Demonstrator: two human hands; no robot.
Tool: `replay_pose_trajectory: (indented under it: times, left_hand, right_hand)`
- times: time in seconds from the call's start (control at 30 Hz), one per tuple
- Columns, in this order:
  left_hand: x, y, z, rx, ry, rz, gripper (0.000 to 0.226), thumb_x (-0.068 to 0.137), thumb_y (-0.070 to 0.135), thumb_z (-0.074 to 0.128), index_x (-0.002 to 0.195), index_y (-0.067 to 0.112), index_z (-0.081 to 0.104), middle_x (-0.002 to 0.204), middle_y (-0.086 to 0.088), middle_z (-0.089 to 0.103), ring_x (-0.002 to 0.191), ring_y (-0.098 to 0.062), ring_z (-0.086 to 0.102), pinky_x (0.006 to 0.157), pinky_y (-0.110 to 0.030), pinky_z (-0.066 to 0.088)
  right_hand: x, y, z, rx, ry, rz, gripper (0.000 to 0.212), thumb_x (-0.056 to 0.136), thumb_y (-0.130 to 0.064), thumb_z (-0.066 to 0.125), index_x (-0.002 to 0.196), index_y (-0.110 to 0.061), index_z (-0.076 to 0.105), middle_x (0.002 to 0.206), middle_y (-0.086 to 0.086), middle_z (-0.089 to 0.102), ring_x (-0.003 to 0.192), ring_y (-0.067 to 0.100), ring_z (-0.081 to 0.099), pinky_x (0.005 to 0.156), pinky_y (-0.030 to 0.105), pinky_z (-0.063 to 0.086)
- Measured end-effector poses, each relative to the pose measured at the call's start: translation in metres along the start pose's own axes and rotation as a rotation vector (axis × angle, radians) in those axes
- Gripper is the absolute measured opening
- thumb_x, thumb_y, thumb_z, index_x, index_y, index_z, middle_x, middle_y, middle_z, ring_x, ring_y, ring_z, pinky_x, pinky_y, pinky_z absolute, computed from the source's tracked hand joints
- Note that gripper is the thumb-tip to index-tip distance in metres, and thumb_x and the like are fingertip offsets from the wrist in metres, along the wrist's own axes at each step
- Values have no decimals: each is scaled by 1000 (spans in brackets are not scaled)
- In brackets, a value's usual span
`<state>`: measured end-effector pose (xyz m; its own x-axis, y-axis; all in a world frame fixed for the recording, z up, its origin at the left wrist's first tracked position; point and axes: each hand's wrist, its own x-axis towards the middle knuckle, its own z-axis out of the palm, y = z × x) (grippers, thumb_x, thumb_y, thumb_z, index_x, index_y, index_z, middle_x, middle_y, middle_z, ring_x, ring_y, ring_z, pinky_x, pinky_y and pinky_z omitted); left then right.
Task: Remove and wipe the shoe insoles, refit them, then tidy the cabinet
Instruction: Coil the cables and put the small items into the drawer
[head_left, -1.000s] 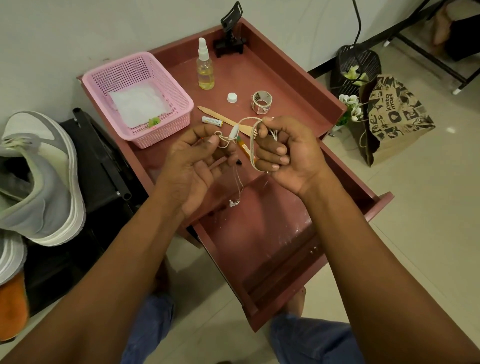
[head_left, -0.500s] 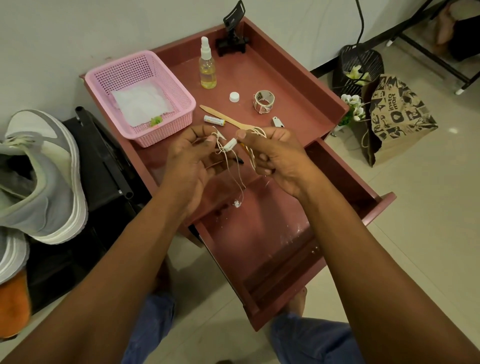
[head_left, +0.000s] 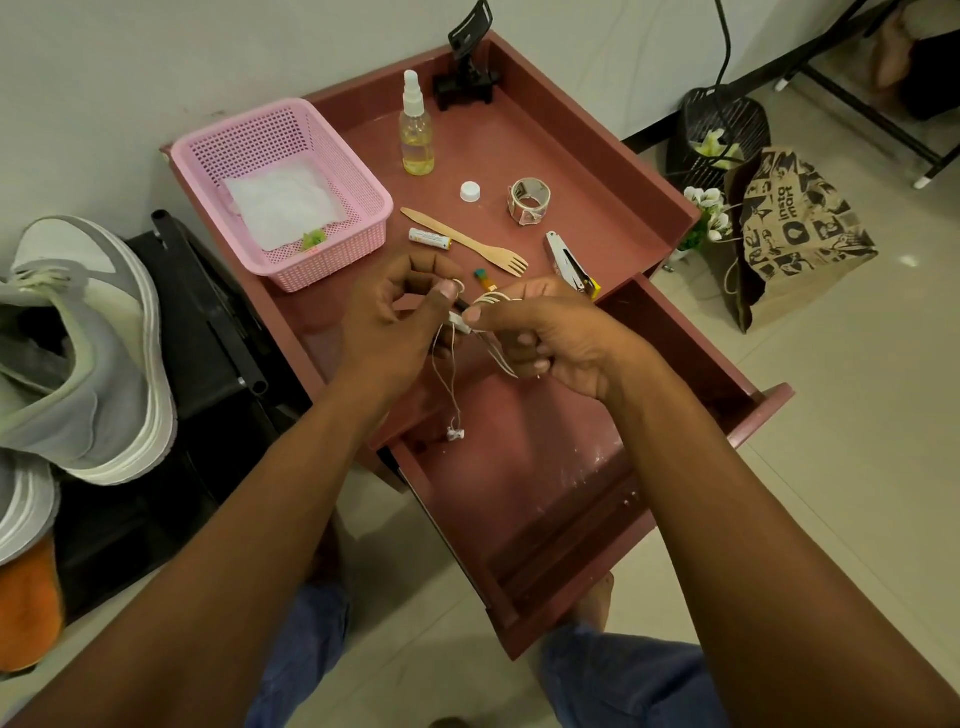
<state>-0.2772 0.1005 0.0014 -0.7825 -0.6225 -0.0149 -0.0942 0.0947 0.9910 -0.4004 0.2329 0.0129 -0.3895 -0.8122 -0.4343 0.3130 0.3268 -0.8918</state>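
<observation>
Both hands hold a thin white earphone cable (head_left: 453, 384) above the small red-brown cabinet (head_left: 587, 171). My left hand (head_left: 395, 322) pinches the cable near its small inline piece, and an earbud dangles below it. My right hand (head_left: 545, 332) grips several coiled loops of the same cable. The cabinet's drawer (head_left: 550, 499) stands pulled out under my hands. Grey and white shoes (head_left: 78, 358) sit on a black rack at the left.
On the cabinet top lie a pink basket (head_left: 363, 218) with a white cloth (head_left: 283, 205), a spray bottle (head_left: 416, 130), a white cap (head_left: 469, 191), a tape roll (head_left: 529, 201), a wooden fork (head_left: 467, 248), a battery (head_left: 429, 239), a stapler (head_left: 569, 262) and a phone holder (head_left: 467, 62). A paper bag (head_left: 789, 234) stands on the floor.
Both hands have come lower and closer together over the cabinet's front edge. The right hand has turned and gathered the cable loops, uncovering the fork tip and the stapler.
</observation>
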Motion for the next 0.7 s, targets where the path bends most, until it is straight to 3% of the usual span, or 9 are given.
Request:
replay_pose_trajectory:
  times: [0.13,0.23,0.33,0.43,0.53,0.63,0.7]
  left_hand:
    - [0,-1,0,50,3,49,11,100,3,62,102,9,70,89,-4,70,62,-16,68,56,-29,58]
    - [0,-1,1,92,-3,82,15,98,1,63,98,14,70,91,-7,71,69,-12,69,59,-25,57]
    - [0,-3,1,122,8,99,15,98,6,64,98,19,72,93,-3,73,75,-17,70,63,-32,58]
    - [0,-2,2,64,53,75,12,98,9,66,106,17,71,99,-13,71,73,-22,72,63,-36,61]
    - [-1,2,2,-53,72,35,30,92,1,72,121,9,64,104,-14,68,80,-25,72,72,-49,64]
    - [-1,1,1,-68,44,46,53,81,-7,79,127,9,59,101,-1,66,88,-14,69,79,-48,63]
    - [-1,-2,1,-61,33,41,61,77,-9,80,130,9,56,105,-3,67,89,-10,70,83,-46,63]
  right_hand:
    - [1,2,-1,-32,-16,48,23,93,-12,71,103,8,71,50,-3,28,41,9,19,49,28,8]
    - [2,3,-1,-57,-39,88,26,94,-16,71,103,8,72,52,-1,28,42,9,18,49,27,10]
    - [3,5,0,-31,-18,89,33,92,-15,73,106,15,68,50,-2,31,41,8,20,47,26,10]
    - [4,3,3,16,34,53,16,91,-12,73,77,-4,76,48,-2,31,39,8,21,45,24,11]
    - [4,2,1,95,98,47,24,91,-11,73,66,-11,74,46,-4,32,38,7,21,47,26,9]
    - [4,0,-2,184,122,42,16,88,-11,76,73,-8,71,47,-4,29,36,7,20,51,29,8]
    - [6,0,-2,226,129,33,14,87,-13,77,78,-9,68,47,-5,30,36,6,19,52,30,8]
